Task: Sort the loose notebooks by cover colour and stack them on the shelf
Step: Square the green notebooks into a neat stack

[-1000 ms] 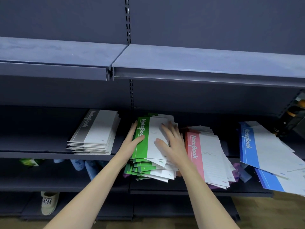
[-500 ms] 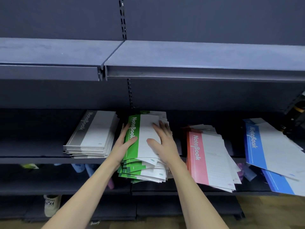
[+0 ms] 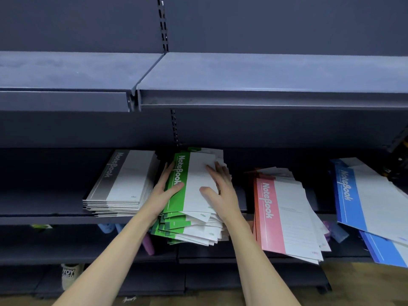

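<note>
Both hands flat and unclenched on the green stack [image 3: 194, 202], gripping nothing: left hand [image 3: 164, 193] against its spine edge, right hand [image 3: 220, 191] palm-down on the top cover. Stack sits on the shelf [image 3: 55, 219], fanned and overhanging the front lip toward the wrists. Best move: squeeze both sides to square it, then push back. Grey stack [image 3: 121, 184] left of the hands looks tidy; pink stack [image 3: 287, 215] and blue stack [image 3: 371, 204] right, still splayed.

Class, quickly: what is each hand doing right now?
Left hand: open, pressed against the green notebooks' left edge.
Right hand: open, flat on top of them.
</note>
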